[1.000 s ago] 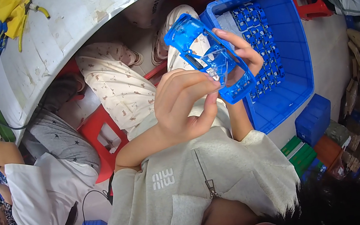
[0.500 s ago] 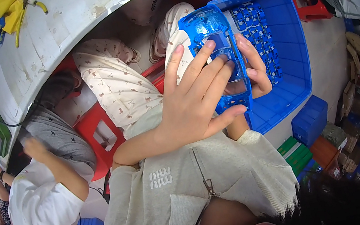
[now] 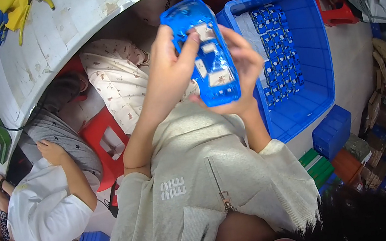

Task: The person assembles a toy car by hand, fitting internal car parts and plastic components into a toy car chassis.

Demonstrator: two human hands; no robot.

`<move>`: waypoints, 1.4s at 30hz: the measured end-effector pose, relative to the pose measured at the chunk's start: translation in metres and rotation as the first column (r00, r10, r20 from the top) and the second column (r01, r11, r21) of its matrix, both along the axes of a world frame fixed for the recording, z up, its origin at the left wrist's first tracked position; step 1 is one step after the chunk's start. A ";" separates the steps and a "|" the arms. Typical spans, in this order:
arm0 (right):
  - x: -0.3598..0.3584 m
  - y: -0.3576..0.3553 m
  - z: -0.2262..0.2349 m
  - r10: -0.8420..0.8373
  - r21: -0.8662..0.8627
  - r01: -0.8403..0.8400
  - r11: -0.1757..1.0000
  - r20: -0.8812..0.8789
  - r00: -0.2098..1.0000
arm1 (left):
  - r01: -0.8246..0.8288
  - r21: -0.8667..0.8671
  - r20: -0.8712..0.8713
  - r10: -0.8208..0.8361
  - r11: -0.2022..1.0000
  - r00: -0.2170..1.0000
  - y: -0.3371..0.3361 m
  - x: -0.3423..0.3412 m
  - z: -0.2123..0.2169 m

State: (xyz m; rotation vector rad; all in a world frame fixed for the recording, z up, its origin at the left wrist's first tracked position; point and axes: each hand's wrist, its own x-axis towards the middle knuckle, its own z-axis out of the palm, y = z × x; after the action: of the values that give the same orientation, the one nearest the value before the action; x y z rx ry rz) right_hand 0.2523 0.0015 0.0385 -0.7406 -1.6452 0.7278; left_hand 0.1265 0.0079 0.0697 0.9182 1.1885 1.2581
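Note:
A shiny blue toy car body shell [image 3: 212, 60] is up in front of me, over my lap and left of the large blue bin. Its outer side faces up, and pale light shows through its window openings. My left hand [image 3: 167, 68] grips its left side, the thumb lying over the top by a window opening. Around the right side and lower end wraps my right hand [image 3: 247, 68], its fingers partly blurred and partly behind the shell. Both hands are closed on it.
The blue bin [image 3: 318, 58] at my right holds rows of blue-and-white parts [image 3: 275, 48]. A white worktable [image 3: 69, 18] curves along the far left. Red stools [image 3: 104, 140] and a co-worker in a white shirt [image 3: 48, 216] are on the left. Smaller crates [image 3: 332, 132] stand lower right.
The shell was hollow side up with my left fingers spread inside it. Now it is turned over, farther left, and my left hand grips its side. The co-worker's hand has lowered.

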 end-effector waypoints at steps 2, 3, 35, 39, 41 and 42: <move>0.015 -0.004 0.020 0.216 -0.356 -0.189 0.915 0.037 0.976 | -0.009 0.036 -0.154 0.015 0.999 0.988 0.002 -0.008 -0.002; 0.018 -0.004 0.025 0.214 -0.358 -0.187 0.915 0.037 0.976 | -0.010 0.073 -0.303 0.032 0.997 0.953 0.002 -0.009 -0.002; 0.003 -0.002 0.015 0.055 -0.682 -0.079 0.727 -0.057 0.997 | 0.010 0.102 -0.414 0.033 0.995 0.910 0.000 0.004 -0.016; 0.003 -0.002 0.011 0.046 -0.740 -0.075 0.668 -0.060 0.997 | 0.003 0.124 -0.413 0.049 0.992 0.909 0.000 0.005 -0.018; 0.004 -0.001 0.010 0.035 -0.741 -0.082 0.666 -0.079 0.996 | 0.009 0.134 -0.422 0.049 0.991 0.905 0.001 0.006 -0.018; 0.004 -0.001 0.010 0.031 -0.745 -0.068 0.664 -0.064 0.997 | 0.001 0.124 -0.437 0.053 0.992 0.898 0.001 0.006 -0.019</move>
State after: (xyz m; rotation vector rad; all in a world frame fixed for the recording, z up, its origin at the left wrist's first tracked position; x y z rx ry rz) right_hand 0.2560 0.0002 0.0483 -1.2468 -1.2853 1.4987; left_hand 0.1326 0.0086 0.0507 1.3312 1.4899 1.1868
